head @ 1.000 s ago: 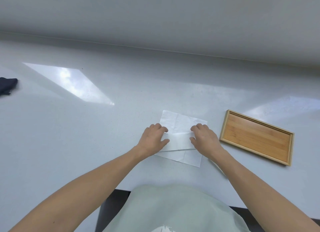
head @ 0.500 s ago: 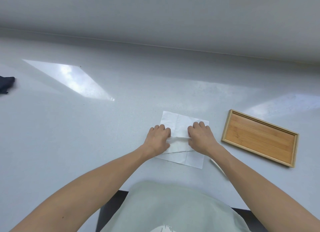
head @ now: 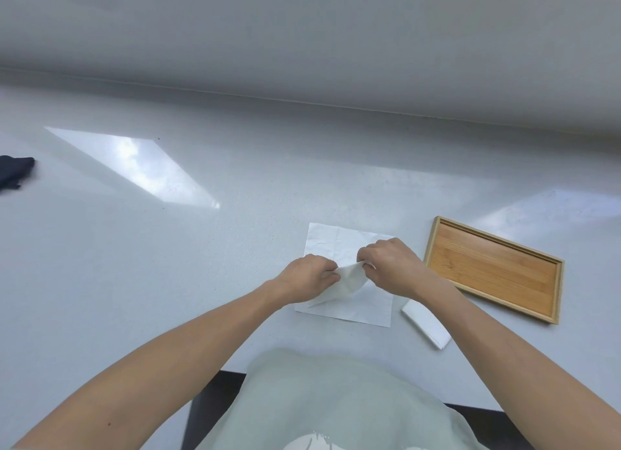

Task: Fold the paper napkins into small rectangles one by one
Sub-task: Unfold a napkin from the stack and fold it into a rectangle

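Observation:
A white paper napkin (head: 336,244) lies spread on the white counter (head: 168,281) in front of me. On top of it a second, partly folded napkin (head: 347,281) is lifted at its far edge. My left hand (head: 307,276) pinches that edge on the left and my right hand (head: 391,265) pinches it on the right, close together. A small folded napkin rectangle (head: 425,323) lies on the counter under my right forearm.
A shallow wooden tray (head: 494,268) sits to the right of the napkins, with nothing in it. A dark cloth (head: 13,176) lies at the far left edge. The counter's front edge runs just before my body.
Both hands pressed the folded napkin flat before; now they have drawn together and lifted its far edge off the sheet beneath.

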